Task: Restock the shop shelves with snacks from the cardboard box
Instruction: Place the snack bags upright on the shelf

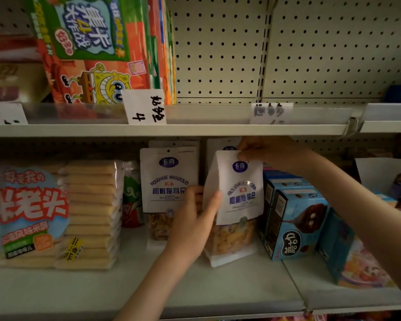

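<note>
A white snack pouch marked K3 (239, 200), with a clear window of yellow snacks at its bottom, stands slightly tilted on the lower shelf (218, 286). My left hand (192, 218) grips its left edge at mid height. At the pouch's top right corner, my right hand (264, 151) pinches the seal. Just to its left a second white pouch marked K6 (168, 181) stands upright, with more pouches behind both. The cardboard box is not in view.
Rice cracker bags (56, 212) fill the lower shelf's left side and blue chocolate boxes (294, 218) stand at the right. On the upper shelf (218, 129) are cartoon snack boxes (97, 54) at the left, handwritten price labels (145, 107), and pegboard behind.
</note>
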